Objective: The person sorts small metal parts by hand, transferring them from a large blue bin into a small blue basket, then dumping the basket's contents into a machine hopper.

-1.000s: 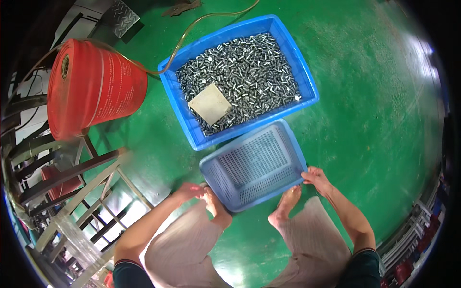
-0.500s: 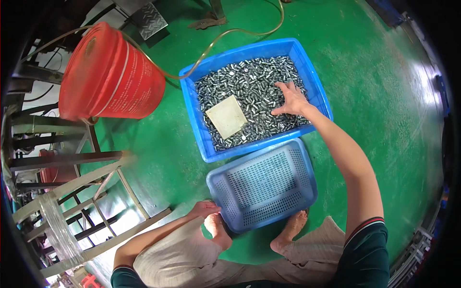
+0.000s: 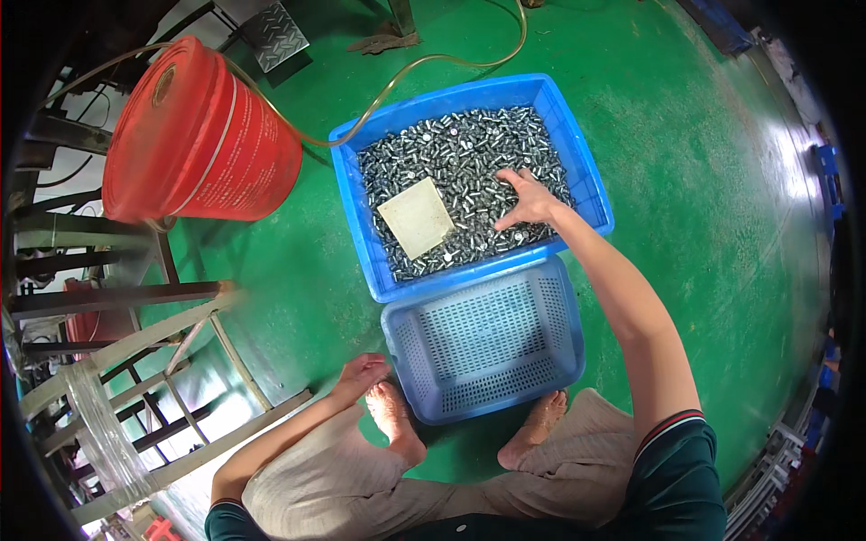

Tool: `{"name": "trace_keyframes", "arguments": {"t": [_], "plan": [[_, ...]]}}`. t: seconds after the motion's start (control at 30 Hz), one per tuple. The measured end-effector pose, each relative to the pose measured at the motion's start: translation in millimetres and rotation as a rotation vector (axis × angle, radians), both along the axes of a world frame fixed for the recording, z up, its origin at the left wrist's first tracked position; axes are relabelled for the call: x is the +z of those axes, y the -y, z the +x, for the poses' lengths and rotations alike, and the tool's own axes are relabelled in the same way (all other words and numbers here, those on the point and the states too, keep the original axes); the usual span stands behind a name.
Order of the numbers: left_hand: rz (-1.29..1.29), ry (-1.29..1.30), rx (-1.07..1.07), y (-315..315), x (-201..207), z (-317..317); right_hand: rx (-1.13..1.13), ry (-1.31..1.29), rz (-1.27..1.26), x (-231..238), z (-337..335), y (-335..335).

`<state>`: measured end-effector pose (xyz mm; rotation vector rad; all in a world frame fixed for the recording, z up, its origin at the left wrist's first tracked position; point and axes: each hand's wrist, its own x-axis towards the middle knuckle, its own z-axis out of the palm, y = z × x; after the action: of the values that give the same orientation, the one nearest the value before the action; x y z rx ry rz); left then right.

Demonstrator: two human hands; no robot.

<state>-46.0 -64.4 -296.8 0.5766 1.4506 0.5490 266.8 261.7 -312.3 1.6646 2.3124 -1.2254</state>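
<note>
A blue tub on the floor holds a mass of small shiny metal pins, and a pale square plate lies on top of them. Over the pins' right side, my right hand is open, thumb and fingers spread and pointing left. Whether its fingertips touch the pins I cannot tell. Nearer me stands a blue-grey perforated basket with nothing in it, up against the tub's near side. My left hand is by the basket's left rim with loosely bent fingers, holding nothing that shows.
A red lidded bucket stands at the far left. From it a clear hose runs across to the tub's far left corner. A metal frame is on my left. My bare feet flank the basket's near edge.
The basket has shifted away from me, closer to the tub. My left hand has moved forward and come off its rim. My right hand has drifted slightly left over the pins, still spread.
</note>
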Motion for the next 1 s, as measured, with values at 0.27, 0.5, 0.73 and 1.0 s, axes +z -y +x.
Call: {"name": "trace_keyframes", "arguments": {"t": [0.27,0.5,0.73,1.0], "plan": [[-0.007,-0.098,0.041,10,-4,2,-0.217,-0.397,-0.278,-17,0,1],[0.007,-0.125,0.075,18,-12,-14,-0.244,-0.761,-0.889,35,16,18],[-0.035,-0.149,0.137,13,-3,-24,0.063,-0.542,-1.048,77,5,112],[-0.003,-0.111,0.174,-1,-5,-12,0.513,-0.470,-0.395,-2,11,151]]}}
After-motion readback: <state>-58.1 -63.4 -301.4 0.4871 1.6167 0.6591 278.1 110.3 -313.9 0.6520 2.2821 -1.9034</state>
